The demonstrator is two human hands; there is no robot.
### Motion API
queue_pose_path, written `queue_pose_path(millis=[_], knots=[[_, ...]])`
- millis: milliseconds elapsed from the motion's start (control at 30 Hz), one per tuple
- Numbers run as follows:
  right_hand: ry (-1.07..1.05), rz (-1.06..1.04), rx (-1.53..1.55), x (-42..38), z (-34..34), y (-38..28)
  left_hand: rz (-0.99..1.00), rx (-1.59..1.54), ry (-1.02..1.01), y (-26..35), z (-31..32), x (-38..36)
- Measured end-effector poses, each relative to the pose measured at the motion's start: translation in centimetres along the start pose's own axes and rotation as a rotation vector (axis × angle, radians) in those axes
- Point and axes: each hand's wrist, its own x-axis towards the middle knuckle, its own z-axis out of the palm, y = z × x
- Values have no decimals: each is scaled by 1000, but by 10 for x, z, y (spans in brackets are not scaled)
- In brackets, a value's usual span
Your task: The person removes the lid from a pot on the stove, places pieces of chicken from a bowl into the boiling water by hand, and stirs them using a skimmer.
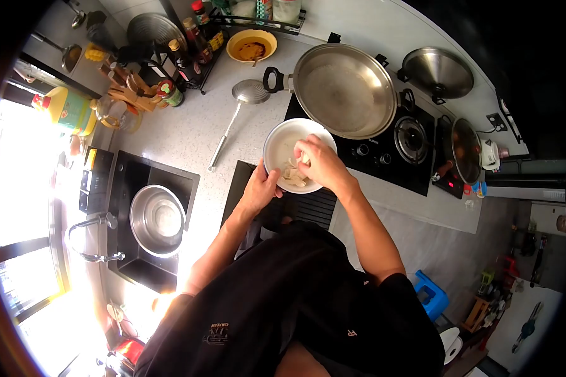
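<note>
A white bowl [277,139] with a thin dark rim is tilted in front of my body, by the front edge of the counter. My left hand [261,186] grips its lower left rim, thumb on the inside. Several pale, flat slices of food [294,175] lie in the bottom of the bowl. My right hand [321,162] reaches into it from the right, fingers pinched around some of the pale pieces; the palm hides part of them.
A wide steel wok [346,91] stands on the black gas stove [383,147]. On the counter lies a slotted skimmer [250,92], near a yellow bowl of dark sauce [251,46]. At left, a steel basin [158,220] sits in the black sink [192,179]. Sauce bottles [195,44] stand behind.
</note>
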Motion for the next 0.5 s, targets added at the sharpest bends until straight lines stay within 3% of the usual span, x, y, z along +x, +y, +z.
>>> queue_pose_path(millis=[167, 400, 500], knots=[[217, 11, 108, 7, -18, -13, -11, -12, -7, -1, -3, 2], [89, -29, 194, 9, -15, -4, -8, 11, -14, -4, -2, 4], [58, 56, 299, 6, -15, -2, 16, 21, -19, -3, -3, 5]])
